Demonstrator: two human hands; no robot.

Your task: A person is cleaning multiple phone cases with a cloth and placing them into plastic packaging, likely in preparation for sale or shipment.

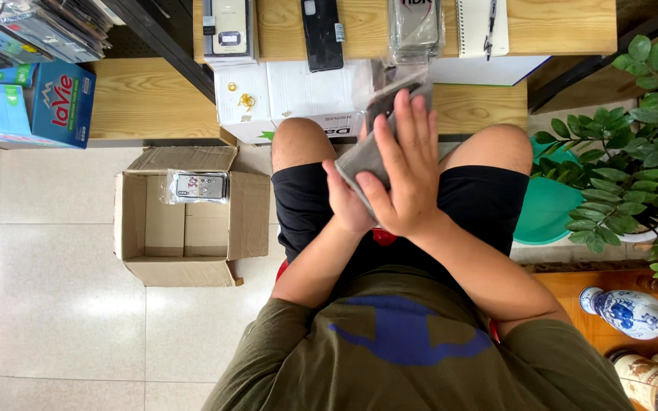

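I am sitting down, and both my hands are up over my lap. My right hand [405,164] lies flat on top of a grey phone case [365,161], fingers stretched out and pressing on it. My left hand [346,202] is under the case and its grip is closed around the lower end. So the case sits between my two hands, just above my knees. A clear plastic sleeve [397,80] sticks out past the top of the case, toward the desk [557,23].

I think the job right now is getting the case and the sleeve to go together. To do it well, I should keep the bottom hand tight and steady, keep the top hand flat, and slide slowly so the thin plastic does not bunch up or tear.

Now I count. On the desk I see four things in a row: one pale case in a pack [229,29], one black case [322,32], one clear case in a bag [416,30], and one notebook with a pen [483,27]. One white box [291,95] sits below them. On the floor there is one open cardboard box [184,217] with one wrapped case [196,186] in it. I see one blue carton [28,103], one green plant [634,144], and two painted vases [634,312].
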